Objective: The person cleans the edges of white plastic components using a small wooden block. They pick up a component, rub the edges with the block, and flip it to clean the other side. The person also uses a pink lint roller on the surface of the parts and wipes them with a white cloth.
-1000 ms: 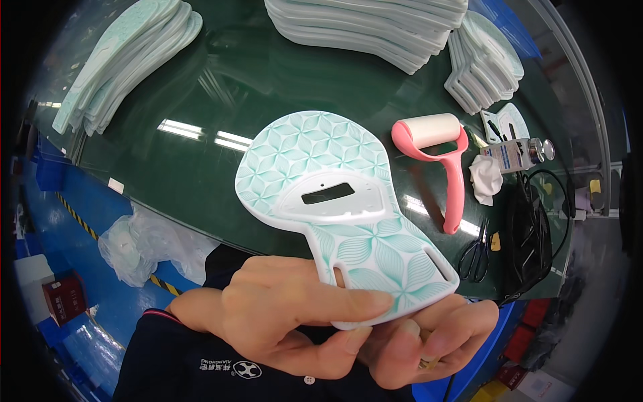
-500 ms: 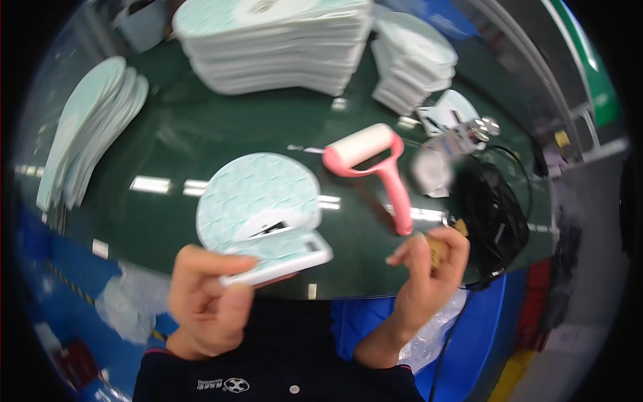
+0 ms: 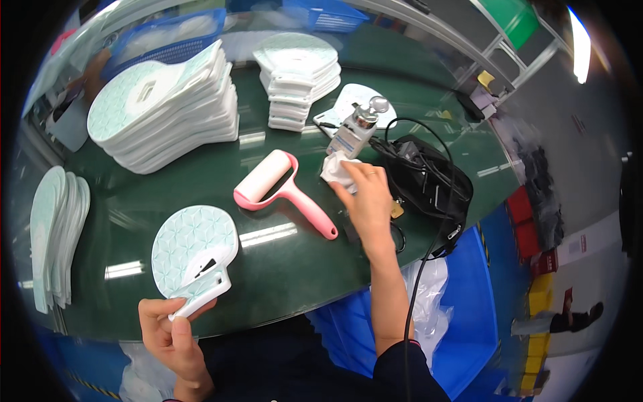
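Observation:
My left hand (image 3: 173,338) pinches the short handle end of a round, flat plastic panel (image 3: 194,244), white with a mint geometric pattern and a small dark slot. The panel is at the near left of the table. My right hand (image 3: 368,201) reaches forward, thumb and fingers closed on a crumpled white cloth (image 3: 336,171). Right behind the cloth stands a clear pump bottle (image 3: 351,137) with a silver top. Between my hands lies a pink-handled lint roller (image 3: 288,191) with a white roll.
Tall stacks of similar panels (image 3: 181,127) stand at the back left, smaller ones (image 3: 295,80) behind the roller, others (image 3: 60,234) at the far left. A black bag (image 3: 429,181) with a cable lies right of my hand, near a small yellowish piece (image 3: 397,209). Blue baskets (image 3: 167,50) sit behind.
My right hand has moved forward from the table's near edge to the white cloth; the yellowish thing in its fingers is no longer there. My left hand still holds the panel. The view has turned right.

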Motion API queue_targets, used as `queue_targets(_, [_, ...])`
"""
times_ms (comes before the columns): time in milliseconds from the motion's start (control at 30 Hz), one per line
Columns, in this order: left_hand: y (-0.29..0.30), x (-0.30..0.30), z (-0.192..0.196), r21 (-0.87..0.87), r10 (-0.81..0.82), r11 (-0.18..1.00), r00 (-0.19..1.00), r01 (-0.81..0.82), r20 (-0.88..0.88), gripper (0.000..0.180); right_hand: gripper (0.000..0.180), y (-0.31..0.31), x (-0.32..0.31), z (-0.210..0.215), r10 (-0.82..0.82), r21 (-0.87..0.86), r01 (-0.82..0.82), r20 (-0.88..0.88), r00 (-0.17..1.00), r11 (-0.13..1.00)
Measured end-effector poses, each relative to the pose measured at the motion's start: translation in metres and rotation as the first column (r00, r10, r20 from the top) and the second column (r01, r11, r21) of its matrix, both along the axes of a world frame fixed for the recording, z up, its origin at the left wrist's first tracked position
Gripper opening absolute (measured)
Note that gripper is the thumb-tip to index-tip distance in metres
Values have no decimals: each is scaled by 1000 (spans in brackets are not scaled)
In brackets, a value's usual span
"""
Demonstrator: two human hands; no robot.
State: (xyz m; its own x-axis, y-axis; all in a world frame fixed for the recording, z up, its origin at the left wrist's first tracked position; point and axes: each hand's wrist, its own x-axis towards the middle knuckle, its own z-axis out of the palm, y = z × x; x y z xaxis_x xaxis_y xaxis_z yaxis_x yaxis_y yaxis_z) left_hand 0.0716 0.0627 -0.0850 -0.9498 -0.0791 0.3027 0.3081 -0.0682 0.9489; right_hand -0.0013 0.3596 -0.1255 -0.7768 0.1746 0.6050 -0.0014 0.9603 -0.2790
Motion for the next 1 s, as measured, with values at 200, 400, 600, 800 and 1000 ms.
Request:
queue_targets(200, [0, -3, -7, -2, 7, 1000, 1000, -7, -19, 24, 19, 18, -13, -21, -37, 96, 30, 75, 996, 995])
queue_targets(400, [-3, 0, -5, -77, 38, 996, 999, -38, -7, 22, 11, 7, -7, 30, 107, -341, -147, -133, 985, 929])
queue_targets(600, [4, 0, 0, 4, -16, 1000, 1000, 16, -10, 23, 20, 43, -6, 49, 46, -858, -491, -502, 864, -151])
queue_targets(800, [3, 3, 3, 56, -31, 998, 999, 30, 16, 21, 17, 49, -21, 64, -4, -847, -530, -531, 847, 34])
queue_targets(1000, [1, 5, 5, 35, -54, 998, 998, 52, 38, 21, 19, 49, -41, 66, 37, -842, -217, -229, 973, 494])
